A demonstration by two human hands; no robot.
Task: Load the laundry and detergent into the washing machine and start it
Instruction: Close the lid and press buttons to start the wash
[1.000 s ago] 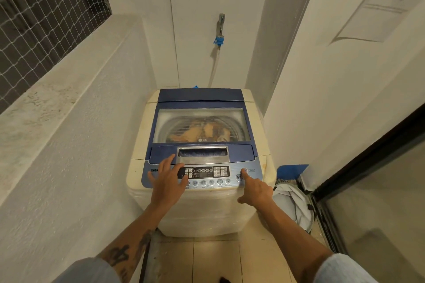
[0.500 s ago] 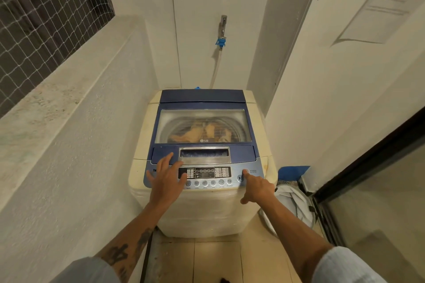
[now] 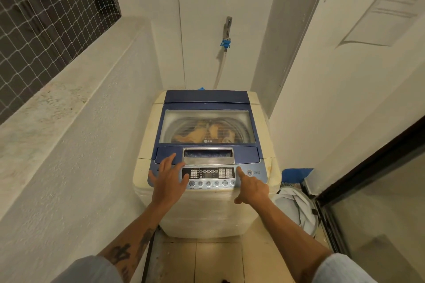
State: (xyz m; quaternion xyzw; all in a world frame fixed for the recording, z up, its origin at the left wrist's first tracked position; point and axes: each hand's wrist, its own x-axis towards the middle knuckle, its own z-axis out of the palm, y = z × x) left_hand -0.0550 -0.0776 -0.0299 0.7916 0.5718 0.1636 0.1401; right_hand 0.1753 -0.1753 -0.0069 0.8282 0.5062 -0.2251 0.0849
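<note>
A cream top-load washing machine (image 3: 207,209) stands in the corner with its blue lid (image 3: 207,99) closed. Orange-brown laundry (image 3: 200,133) shows through the lid window. My left hand (image 3: 169,181) rests flat with spread fingers on the left part of the control panel (image 3: 208,173). My right hand (image 3: 253,189) has its index finger stretched out, and the tip touches the panel just left of the round power button (image 3: 249,172). Neither hand holds anything. No detergent container is in view.
A white laundry bag (image 3: 296,204) lies on the floor right of the machine, with a blue object (image 3: 296,174) behind it. A tap and hose (image 3: 227,30) hang on the back wall. A waist-high ledge (image 3: 69,89) runs on the left, a glass door (image 3: 379,202) on the right.
Both hands stay on the panel. The right index fingertip has shifted only slightly near the power button.
</note>
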